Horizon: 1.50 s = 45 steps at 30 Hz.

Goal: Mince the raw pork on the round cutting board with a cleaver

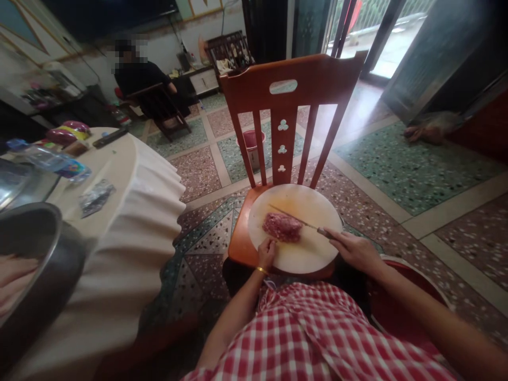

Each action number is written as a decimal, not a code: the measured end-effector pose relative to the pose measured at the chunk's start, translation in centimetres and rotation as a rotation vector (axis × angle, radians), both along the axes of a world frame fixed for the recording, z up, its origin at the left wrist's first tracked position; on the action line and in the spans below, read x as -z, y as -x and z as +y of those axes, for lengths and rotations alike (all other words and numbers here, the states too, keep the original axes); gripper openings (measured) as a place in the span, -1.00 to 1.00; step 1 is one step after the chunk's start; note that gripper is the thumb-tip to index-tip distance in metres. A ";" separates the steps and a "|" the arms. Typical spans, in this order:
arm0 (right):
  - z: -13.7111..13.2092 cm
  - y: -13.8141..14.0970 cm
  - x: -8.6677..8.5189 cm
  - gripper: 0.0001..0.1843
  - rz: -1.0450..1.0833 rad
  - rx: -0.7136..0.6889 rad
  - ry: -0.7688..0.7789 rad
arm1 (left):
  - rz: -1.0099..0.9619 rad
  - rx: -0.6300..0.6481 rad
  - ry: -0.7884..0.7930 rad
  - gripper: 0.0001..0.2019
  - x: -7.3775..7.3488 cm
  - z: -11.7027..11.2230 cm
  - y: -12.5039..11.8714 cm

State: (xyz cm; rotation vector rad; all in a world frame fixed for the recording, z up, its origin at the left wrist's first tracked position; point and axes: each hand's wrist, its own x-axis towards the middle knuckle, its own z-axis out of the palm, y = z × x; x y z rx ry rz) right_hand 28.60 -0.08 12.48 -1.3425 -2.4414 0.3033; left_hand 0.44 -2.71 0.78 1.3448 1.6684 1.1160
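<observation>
A mound of minced meat (282, 227) lies on a round white cutting board (317, 254), which rests on the seat of a wooden chair (240, 241). My right hand (355, 250) is wrapped round the handle of a knife (296, 217). The blade is seen edge-on and runs along the far side of the meat, pointing away to the left. At the board's near left edge, my left hand (267, 253) has its fingers curled in, close to the meat. Whether anything is inside those fingers is hidden.
Left of me a cloth-covered table (151, 211) holds a metal basin (59, 254) with pale meat, a plastic bottle (51, 159) and a small packet (96, 197). A red tub (400, 312) stands at my right. Beyond the chair are a bucket (252, 145) and a seated person (143, 79).
</observation>
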 end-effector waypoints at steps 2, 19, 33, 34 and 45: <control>-0.4 1.3 -1.9 -0.55 0.187 0.061 -0.014 | 0.004 -0.010 0.004 -0.78 0.0 0.0 -0.1; -2.0 7.4 -0.8 -0.49 0.248 0.070 0.083 | -0.005 0.000 -0.014 -0.77 0.0 -0.1 -0.1; -5.8 4.0 2.4 -0.52 0.356 0.209 0.390 | 0.020 -0.012 -0.024 -0.75 -1.3 1.5 0.5; -6.2 3.8 2.9 -0.51 0.391 0.266 0.428 | 0.035 0.002 -0.040 -0.75 -1.9 2.1 0.5; -7.6 1.8 7.8 -0.49 0.371 0.489 0.644 | 0.484 0.191 0.032 -0.86 -3.7 11.5 -2.8</control>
